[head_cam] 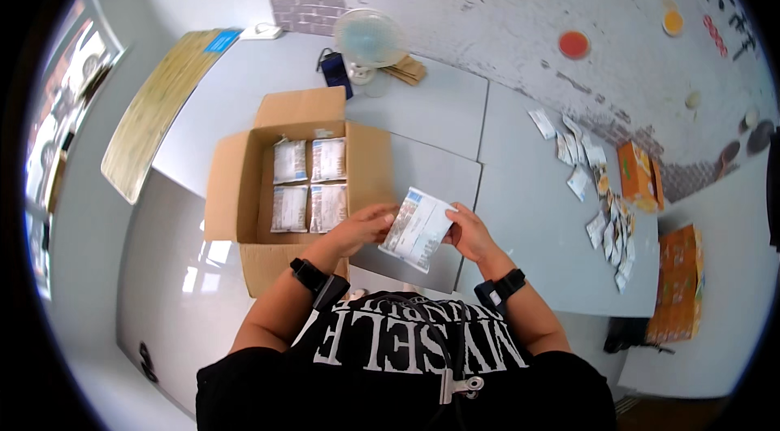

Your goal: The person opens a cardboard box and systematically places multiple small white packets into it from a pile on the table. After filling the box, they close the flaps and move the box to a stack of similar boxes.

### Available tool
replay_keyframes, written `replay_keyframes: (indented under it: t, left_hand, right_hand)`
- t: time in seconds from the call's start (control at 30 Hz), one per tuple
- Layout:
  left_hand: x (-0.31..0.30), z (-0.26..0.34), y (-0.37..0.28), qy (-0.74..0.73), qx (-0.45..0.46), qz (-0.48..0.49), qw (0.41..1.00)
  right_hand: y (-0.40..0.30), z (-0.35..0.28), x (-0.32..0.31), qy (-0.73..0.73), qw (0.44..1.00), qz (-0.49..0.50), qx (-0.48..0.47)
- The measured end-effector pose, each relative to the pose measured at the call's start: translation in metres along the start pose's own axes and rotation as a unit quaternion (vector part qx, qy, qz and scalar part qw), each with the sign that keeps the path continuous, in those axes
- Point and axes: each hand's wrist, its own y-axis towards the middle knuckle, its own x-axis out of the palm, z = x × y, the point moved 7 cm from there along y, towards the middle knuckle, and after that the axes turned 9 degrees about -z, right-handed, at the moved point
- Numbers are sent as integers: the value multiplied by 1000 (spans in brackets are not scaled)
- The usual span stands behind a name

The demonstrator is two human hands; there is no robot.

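A flat, printed white packet (417,230) is held tilted in front of me, over the near edge of the table. My right hand (468,233) pinches its right edge, thumb on top and fingers beneath. At the packet's left edge are the thumb and fingertips of my left hand (365,225); part of their contact is hidden. Just left stands an open cardboard box (255,187) with its flaps folded out. Several similar packets (289,161) lie inside it in two rows. My left forearm passes over the box's near right corner.
On the grey table (530,199), several small sachets (615,242) lie scattered at right beside an orange carton (637,175). A fan (368,38), a dark blue pouch (335,74) and folded brown paper (407,69) sit at the back. A wooden board (164,105) lies at far left.
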Motion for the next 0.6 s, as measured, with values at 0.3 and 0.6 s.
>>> replay_keyframes:
  t: [0.3,0.6]
  left_hand:
    - [-2,-22,-41,-80,68,-39,994]
    - [-30,-28,-60,10,187,101,977]
  right_hand:
    - [10,33,62,-104,994,-1,29]
    - [19,77,99,-300,949,-27,93]
